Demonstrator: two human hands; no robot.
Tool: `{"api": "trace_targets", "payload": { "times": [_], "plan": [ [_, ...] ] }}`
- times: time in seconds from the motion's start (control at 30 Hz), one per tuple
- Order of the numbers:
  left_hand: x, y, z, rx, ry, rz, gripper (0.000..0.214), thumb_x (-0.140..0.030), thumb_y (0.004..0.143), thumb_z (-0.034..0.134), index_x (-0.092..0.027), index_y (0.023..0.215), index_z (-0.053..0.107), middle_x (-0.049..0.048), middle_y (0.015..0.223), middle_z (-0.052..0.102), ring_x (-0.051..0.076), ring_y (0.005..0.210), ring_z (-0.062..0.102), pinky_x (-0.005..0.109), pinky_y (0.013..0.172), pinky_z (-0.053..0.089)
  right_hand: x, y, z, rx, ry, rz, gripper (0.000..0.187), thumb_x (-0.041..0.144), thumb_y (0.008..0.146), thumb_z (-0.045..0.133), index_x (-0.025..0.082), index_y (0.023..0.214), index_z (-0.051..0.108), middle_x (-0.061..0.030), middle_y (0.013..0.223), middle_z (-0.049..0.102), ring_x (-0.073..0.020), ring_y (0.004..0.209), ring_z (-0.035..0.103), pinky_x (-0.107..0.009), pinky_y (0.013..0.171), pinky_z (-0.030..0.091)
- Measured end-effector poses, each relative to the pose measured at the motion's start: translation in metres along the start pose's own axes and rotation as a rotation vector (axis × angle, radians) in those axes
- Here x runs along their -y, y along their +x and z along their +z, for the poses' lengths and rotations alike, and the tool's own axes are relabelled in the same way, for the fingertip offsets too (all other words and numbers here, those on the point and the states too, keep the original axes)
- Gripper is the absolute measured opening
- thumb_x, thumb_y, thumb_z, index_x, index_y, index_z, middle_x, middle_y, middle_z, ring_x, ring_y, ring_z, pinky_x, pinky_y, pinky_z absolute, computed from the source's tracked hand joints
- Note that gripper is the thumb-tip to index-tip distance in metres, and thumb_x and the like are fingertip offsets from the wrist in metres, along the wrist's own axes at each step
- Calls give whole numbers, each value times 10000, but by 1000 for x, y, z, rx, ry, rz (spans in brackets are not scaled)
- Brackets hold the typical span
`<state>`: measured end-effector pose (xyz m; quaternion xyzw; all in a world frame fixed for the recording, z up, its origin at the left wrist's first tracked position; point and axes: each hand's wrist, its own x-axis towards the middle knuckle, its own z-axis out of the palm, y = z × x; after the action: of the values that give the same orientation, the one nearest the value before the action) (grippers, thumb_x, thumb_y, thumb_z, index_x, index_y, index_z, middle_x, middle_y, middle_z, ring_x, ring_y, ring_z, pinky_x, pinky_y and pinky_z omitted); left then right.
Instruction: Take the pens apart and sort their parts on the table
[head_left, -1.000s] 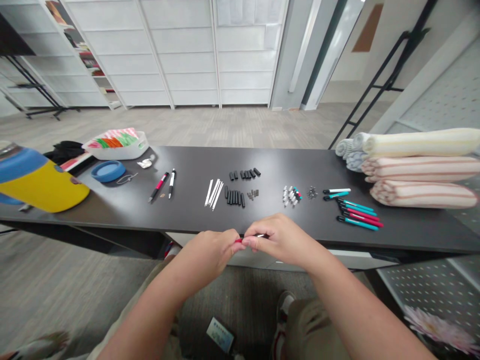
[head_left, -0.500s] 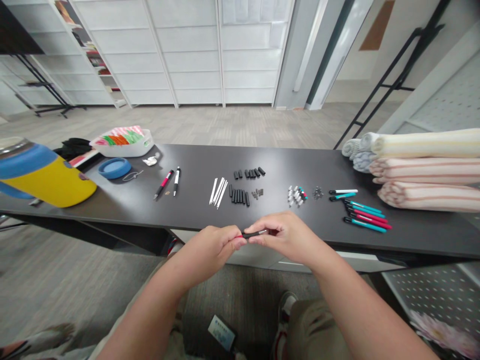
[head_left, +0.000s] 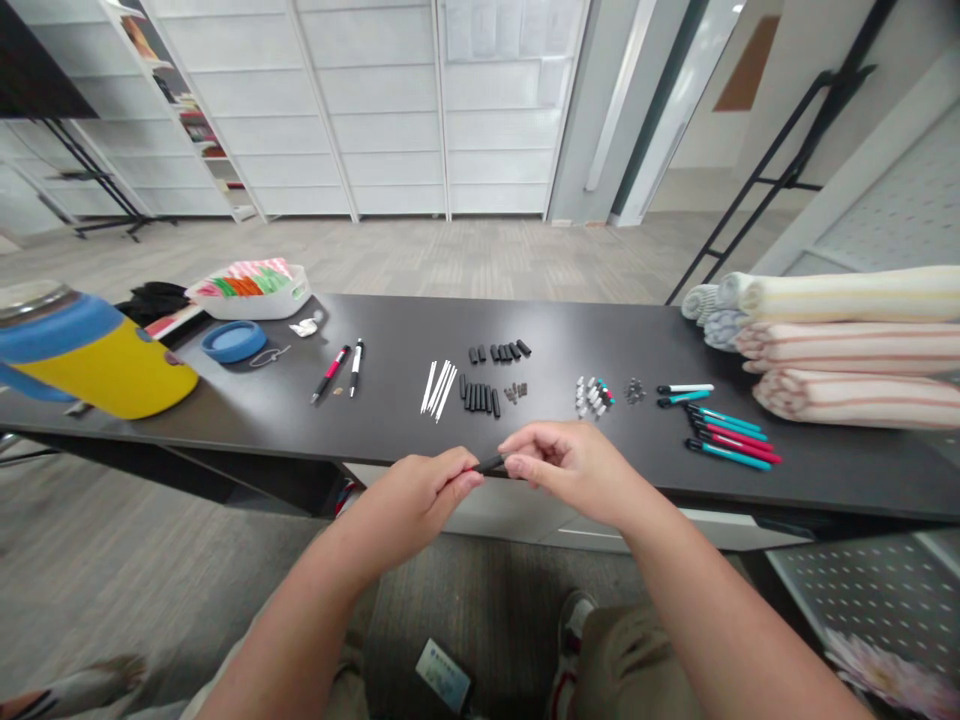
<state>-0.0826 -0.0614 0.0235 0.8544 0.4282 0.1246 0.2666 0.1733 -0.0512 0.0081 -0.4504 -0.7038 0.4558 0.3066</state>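
My left hand (head_left: pixel 429 495) is closed around a pen (head_left: pixel 490 464), whose black grip section sticks out to the right; a trace of red shows by the fingers. At the other end of that grip, my right hand (head_left: pixel 576 468) pinches with thumb and index finger, hiding the tip. Both hands are just over the table's front edge. Beyond them lie white refill tubes (head_left: pixel 438 389), long black grips (head_left: pixel 479 396), short black sleeves (head_left: pixel 504 351) and small grey parts (head_left: pixel 516 392). To the right are white and coloured pen parts (head_left: pixel 594 396) and small springs (head_left: pixel 634 390).
Several pen barrels (head_left: pixel 727 430) lie on the right of the dark table (head_left: pixel 390 325), before rolled towels (head_left: pixel 855 345). Two assembled pens, one red (head_left: pixel 330 374) and one white (head_left: pixel 356 368), a blue lid (head_left: pixel 234 341), a yellow-blue bottle (head_left: pixel 112 350) and a white basket (head_left: pixel 289 296) are on the left.
The metallic tip visible at the pen's right end before is now covered by my right fingers. My left hand has shifted slightly left, and the view has moved a little.
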Motion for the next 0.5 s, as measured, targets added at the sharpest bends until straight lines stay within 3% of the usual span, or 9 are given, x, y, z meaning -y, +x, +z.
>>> {"api": "trace_targets", "payload": {
  "times": [0.17,0.33,0.5],
  "plan": [
    [1,1,7,-117,355,52,271,-365,1126,415,-222,993,604,-2,830,702,178,710,666,282,608,356,4,1,0,-30,-146,-55,341,426,1032,575,199,830,733,-9,739,738,-114,604,631,-235,585,470],
    [6,9,9,-252,553,148,264,-364,1123,438,-219,1020,634,13,843,719,179,759,687,283,633,396,-8,2,1,-66,70,-33,338,488,998,630,186,1013,782,-53,818,784,-158,681,713,-273,660,581],
    [11,21,1,-285,601,209,269,-374,1112,472,-203,1036,665,33,883,731,192,805,683,296,691,444,-9,4,1,-161,17,-58,299,457,979,665,208,1053,814,-57,854,813,-187,754,757,-295,712,591]
  ]
}}
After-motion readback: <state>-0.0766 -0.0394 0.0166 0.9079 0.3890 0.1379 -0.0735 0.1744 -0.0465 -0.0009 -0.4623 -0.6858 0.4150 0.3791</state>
